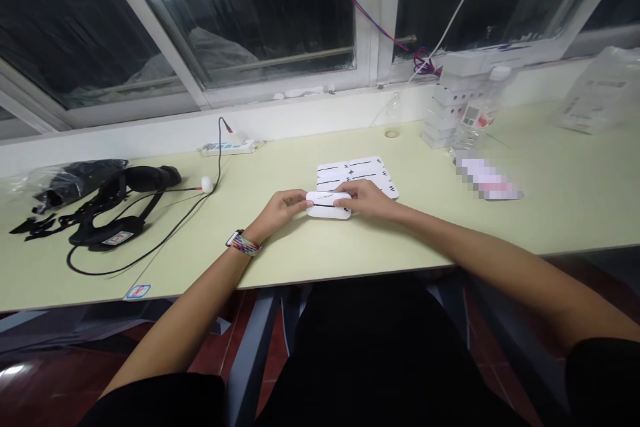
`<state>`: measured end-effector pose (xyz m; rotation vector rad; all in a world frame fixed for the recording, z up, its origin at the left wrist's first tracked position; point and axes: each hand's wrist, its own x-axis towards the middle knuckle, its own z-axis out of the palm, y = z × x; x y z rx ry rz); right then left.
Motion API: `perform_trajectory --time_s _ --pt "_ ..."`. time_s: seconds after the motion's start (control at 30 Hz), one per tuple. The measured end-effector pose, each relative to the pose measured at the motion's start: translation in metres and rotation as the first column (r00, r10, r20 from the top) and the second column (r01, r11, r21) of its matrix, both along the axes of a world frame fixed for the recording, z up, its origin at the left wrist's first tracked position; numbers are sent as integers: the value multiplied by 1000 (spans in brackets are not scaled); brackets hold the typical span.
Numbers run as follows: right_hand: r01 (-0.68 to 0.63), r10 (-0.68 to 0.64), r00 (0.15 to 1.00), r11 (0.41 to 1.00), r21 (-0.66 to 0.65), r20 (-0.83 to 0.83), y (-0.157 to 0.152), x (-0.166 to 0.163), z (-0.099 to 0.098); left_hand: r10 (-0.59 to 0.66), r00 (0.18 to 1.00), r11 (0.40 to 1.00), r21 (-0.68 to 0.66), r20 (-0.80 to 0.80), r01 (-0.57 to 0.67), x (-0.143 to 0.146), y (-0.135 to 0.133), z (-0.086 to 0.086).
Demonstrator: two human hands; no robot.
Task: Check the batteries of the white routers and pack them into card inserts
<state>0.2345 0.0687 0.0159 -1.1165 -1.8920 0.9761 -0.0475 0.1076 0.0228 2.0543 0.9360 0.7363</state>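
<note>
A small white card [325, 212] with rounded corners, a black line and small print is held up just above the table, tilted toward me. My left hand [286, 211] pinches its left end between thumb and fingers. On the right end, my right hand [367, 199] grips it the same way, thumb in front and fingers behind. Just beyond my hands, several white cards [385, 181] with black lines and marks lie side by side in a block on the table; the held card and my right hand hide part of them.
Black headgear [145, 178] with straps and a looping cable lies on the left of the pale table [240, 177]. A power strip [233, 147] stands near the wall. To the right are a plastic bottle [473, 121], stacked white boxes [440, 113], a blurred-out flat object [490, 177] and a plastic bag [597, 93].
</note>
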Motion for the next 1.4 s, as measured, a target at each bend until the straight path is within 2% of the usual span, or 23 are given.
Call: perform_trajectory --time_s 0.17,0.3,0.37,0.43,0.5,0.63,0.73,0.83,0.97,1.03,1.1,1.17,1.2,1.27,1.33,1.4 --pt "-34 22 991 996 -87 -134 2 -2 -3 -39 992 999 5 121 39 4 1 -5" --pt "29 -80 963 980 -197 -259 2 -3 -4 -88 973 992 -67 213 105 17 8 -10" --pt "35 -154 897 959 -283 -414 3 -3 -2 -45 962 993 -91 270 72 24 22 -10" --pt "-28 -194 802 933 -359 -565 4 -1 1 37 938 995 -103 345 -1 32 43 -10" --pt "-67 -232 733 911 -407 -639 5 1 4 113 928 991 -101 356 -82 41 69 -9" --pt "-19 -334 694 877 -481 -637 5 5 9 209 923 977 -104 322 -185 61 120 -12" --pt "-32 -332 704 868 -495 -628 2 5 10 291 922 956 -105 256 -272 74 148 -14" --pt "-41 -312 725 871 -490 -615 -1 2 11 329 929 944 -75 171 -321 79 165 -14" --pt "-17 -297 754 882 -471 -585 -1 1 11 321 947 947 -18 -11 -321 80 175 -11" --pt "21 -274 792 905 -424 -545 3 4 10 328 938 945 36 -115 -326 80 175 -10" --pt "121 -247 852 950 -287 -461 9 10 7 355 913 934 113 -202 -338 82 172 -10" --pt "254 -250 927 967 -21 -280 18 21 2 371 891 925 194 -262 -328 86 165 -11" --pt "288 -268 951 948 132 -151 24 27 -1 361 887 925 227 -287 -304 88 160 -11" --pt "248 -310 941 902 353 133 35 41 -7 294 891 941 267 -345 -208 91 148 -12" --pt "166 -311 880 910 381 359 47 53 -13 201 887 960 264 -416 -94 93 136 -13" --pt "140 -293 819 936 322 493 57 61 -19 134 867 972 234 -480 -21 93 127 -14"
